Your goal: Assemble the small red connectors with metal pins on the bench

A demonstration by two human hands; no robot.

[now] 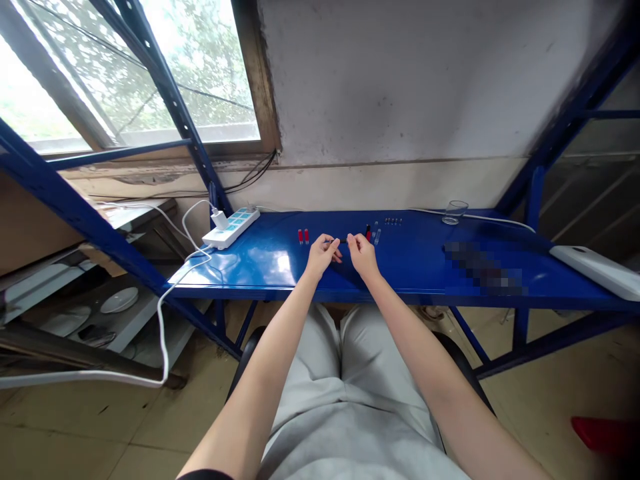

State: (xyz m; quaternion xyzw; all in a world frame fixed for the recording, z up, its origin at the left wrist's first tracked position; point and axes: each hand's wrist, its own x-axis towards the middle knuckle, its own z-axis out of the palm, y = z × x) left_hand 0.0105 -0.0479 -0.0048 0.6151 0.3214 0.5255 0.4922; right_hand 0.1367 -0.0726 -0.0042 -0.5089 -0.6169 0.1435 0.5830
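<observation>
My left hand (323, 252) and my right hand (362, 253) meet over the middle of the blue metal shelf (260, 263). Both pinch a thin dark part (344, 241) held between them, too small to name. Two small red pieces (303, 235) lie just left of my left hand. A red piece and a clear piece (372, 233) lie just past my right hand. A short row of small dark bits (393, 221) sits further back on the shelf.
A white power strip (231, 227) with a plugged white cable lies at the shelf's left end. A small glass (455, 212) stands at the back right. A white flat object (597, 269) rests at the right edge. Blue rack posts slant on both sides.
</observation>
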